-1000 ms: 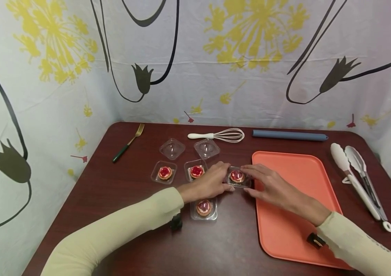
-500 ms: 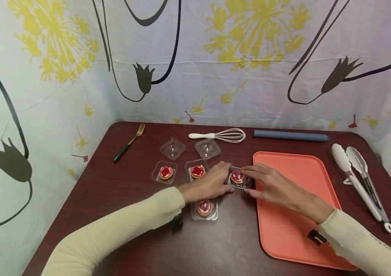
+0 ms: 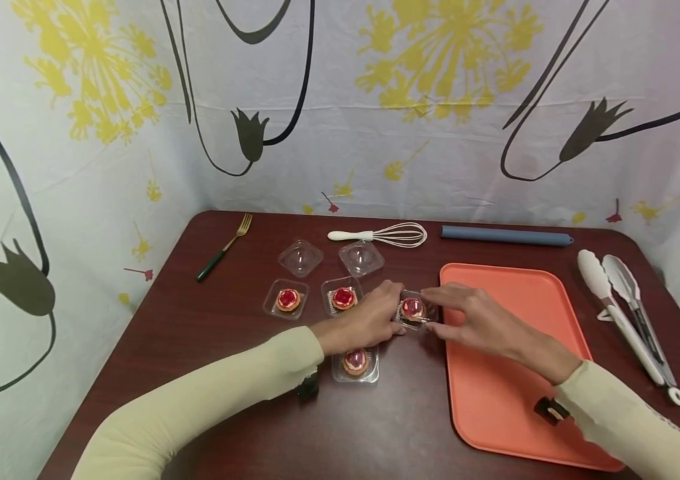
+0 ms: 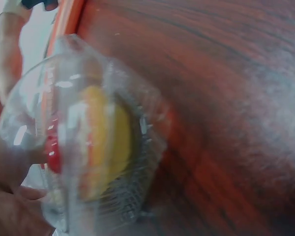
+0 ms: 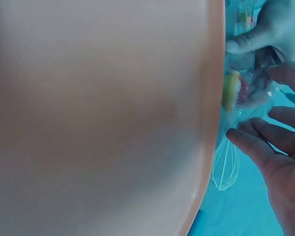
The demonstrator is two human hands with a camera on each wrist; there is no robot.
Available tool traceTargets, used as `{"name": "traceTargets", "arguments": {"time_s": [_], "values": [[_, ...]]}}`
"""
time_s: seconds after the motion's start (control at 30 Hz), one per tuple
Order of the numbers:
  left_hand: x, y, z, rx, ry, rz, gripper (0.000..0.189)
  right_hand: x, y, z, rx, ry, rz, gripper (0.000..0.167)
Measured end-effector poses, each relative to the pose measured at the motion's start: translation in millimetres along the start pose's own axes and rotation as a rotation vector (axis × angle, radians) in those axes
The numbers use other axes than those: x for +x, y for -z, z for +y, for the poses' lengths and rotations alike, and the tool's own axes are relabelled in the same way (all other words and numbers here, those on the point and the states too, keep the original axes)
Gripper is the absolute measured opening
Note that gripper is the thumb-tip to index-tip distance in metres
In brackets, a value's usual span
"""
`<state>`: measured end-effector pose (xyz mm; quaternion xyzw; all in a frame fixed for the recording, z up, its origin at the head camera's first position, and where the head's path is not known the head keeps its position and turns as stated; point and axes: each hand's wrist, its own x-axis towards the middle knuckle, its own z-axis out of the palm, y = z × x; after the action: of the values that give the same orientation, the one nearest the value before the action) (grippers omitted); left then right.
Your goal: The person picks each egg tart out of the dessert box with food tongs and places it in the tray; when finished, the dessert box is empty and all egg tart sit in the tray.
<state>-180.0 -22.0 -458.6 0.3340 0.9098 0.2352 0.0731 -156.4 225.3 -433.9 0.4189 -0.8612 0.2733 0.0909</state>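
Observation:
A clear plastic clamshell container (image 3: 417, 319) with a red-topped tart (image 3: 412, 307) inside stands just left of the orange tray. Its domed lid is over the tart, plain in the left wrist view. My left hand (image 3: 376, 313) grips the container's left side, thumb at the near edge. My right hand (image 3: 484, 323) reaches in from the right with fingers spread, fingertips and thumb at the container's right corners. Another lidded container (image 3: 370, 375) with a tart (image 3: 355, 361) sits nearer me. Two open containers hold a left tart (image 3: 288, 300) and a middle tart (image 3: 343, 298), partly behind my left hand.
The orange tray (image 3: 520, 400) lies under my right forearm. Along the back are a whisk (image 3: 397, 235) and a blue bar-shaped tool (image 3: 505, 235). White-tipped tongs (image 3: 622, 313) lie at the right, a green-handled fork (image 3: 225, 247) at the left.
My right hand has shifted slightly, its fingers straighter and wider apart at the container's corners. My left hand keeps its grip in nearly the same place.

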Motion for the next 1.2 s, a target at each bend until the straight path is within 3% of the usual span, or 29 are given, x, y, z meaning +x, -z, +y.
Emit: {"name": "traceTargets", "arguments": {"time_s": [0.17, 0.23, 0.53, 0.57, 0.67, 0.73, 0.9, 1.03, 1.2], "values": [[8.9, -27.8, -22.4, 0.007, -0.024, 0.041, 0.074, 3.7, 5, -3, -0.005, -0.027, -0.038, 0.052], [9.2, -27.9, -23.0, 0.012, -0.019, 0.041, 0.082, 5.4, 7, -4, -0.009, -0.049, -0.062, 0.053], [-7.4, 23.0, 9.8, -0.003, 0.019, -0.024, 0.114, 9.8, 19, -7, -0.036, -0.029, -0.005, 0.061], [-10.4, 32.8, 16.7, -0.013, 0.029, -0.030, 0.112, 10.6, 21, -7, -0.034, -0.025, 0.005, 0.061], [-7.2, 32.8, 9.9, -0.014, 0.018, 0.012, 0.104, 13.8, 25, -7, -0.003, -0.016, 0.042, 0.060], [0.6, 22.1, -5.4, 0.003, -0.014, 0.072, 0.094, 15.5, 27, -6, 0.022, -0.013, 0.072, 0.059], [9.0, 20.0, -18.2, -0.007, -0.069, 0.184, 0.053, 18.5, 30, -4, 0.052, -0.020, 0.154, 0.054], [1.3, 43.9, -0.8, -0.055, -0.081, 0.194, 0.025, 20.7, 30, -2, 0.065, -0.052, 0.199, 0.045], [-4.0, 61.4, 12.1, -0.074, -0.066, 0.181, 0.022, 26.2, 30, 1, 0.110, -0.098, 0.242, 0.031]]}}
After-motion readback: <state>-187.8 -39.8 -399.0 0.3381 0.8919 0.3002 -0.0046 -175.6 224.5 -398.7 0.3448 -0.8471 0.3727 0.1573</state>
